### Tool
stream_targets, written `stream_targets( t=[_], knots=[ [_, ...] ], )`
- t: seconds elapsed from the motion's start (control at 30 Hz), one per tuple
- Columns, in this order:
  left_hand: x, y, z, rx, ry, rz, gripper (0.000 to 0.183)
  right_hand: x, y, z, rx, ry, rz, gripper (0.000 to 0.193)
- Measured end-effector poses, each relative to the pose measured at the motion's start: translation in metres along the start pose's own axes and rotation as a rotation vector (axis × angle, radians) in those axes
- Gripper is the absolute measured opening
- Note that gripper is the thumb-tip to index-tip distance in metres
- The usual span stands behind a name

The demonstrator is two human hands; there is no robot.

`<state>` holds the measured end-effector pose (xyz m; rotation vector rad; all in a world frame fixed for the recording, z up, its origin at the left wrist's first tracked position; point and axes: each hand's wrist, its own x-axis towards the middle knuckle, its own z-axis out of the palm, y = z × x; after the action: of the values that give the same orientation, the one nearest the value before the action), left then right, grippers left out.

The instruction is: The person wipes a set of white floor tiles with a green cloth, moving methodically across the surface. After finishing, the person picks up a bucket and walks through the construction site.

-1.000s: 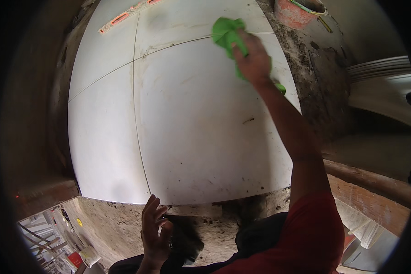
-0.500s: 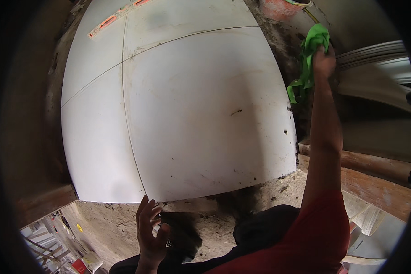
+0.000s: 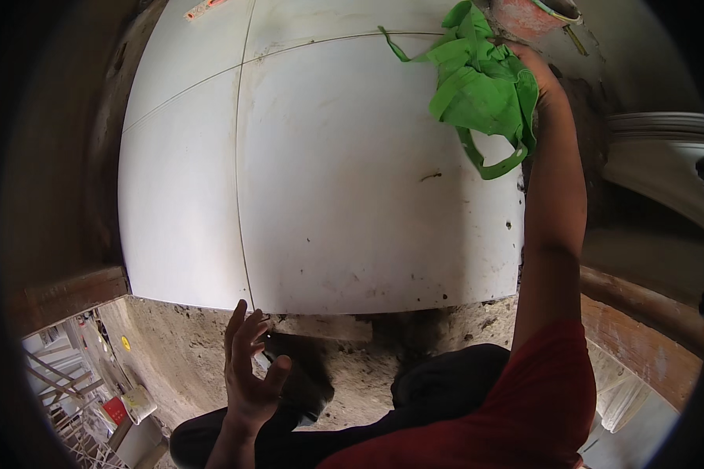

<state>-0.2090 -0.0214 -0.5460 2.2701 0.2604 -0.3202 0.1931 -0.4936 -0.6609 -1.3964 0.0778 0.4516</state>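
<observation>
A bright green cloth [image 3: 481,98] with thin straps hangs from my right hand [image 3: 536,70], which grips it over the far right corner of the large white floor tile [image 3: 352,172]. The fingertips are partly hidden behind the cloth. Closer to me, my left hand [image 3: 252,375] hovers by the tile's near edge, fingers apart and holding nothing. Dark crumbs and smears of dirt lie on the tile, and thin joints separate it from the neighbouring tiles.
A red bucket [image 3: 528,17] stands beyond the tiles at the far right. An orange strip [image 3: 203,9] lies at the far left. Rough concrete floor [image 3: 368,391] borders the near edge. Wooden door frame pieces [image 3: 641,344] flank both sides, with pale stacked strips [image 3: 657,125] on the right.
My right hand has brought the green cloth leftward from beside the tiles to above the tile, and the cloth has spread out. My left hand stays raised and open.
</observation>
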Motion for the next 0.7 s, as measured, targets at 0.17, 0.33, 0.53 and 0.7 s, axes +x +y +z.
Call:
stream_targets(
  t=[0.17, 0.33, 0.53, 0.7],
  knots=[
    [-0.003, -0.011, 0.0, 0.017, -0.006, -0.048, 0.074, 0.023, 0.053, 0.019, -1.195, 0.654, -0.094, 0.079],
    [0.004, -0.005, 0.003, 0.02, -0.024, -0.01, 0.078, 0.01, 0.14, 0.062, -1.483, 0.77, -0.143, 0.074],
    [0.011, 0.003, 0.0, 0.03, -0.052, 0.065, 0.079, -0.049, 0.179, 0.079, -1.486, 0.686, -0.408, 0.054],
    [0.016, 0.004, 0.002, 0.033, -0.112, 0.114, 0.078, -0.192, 0.218, 0.211, -1.18, 0.01, -0.613, 0.04]
  ],
)
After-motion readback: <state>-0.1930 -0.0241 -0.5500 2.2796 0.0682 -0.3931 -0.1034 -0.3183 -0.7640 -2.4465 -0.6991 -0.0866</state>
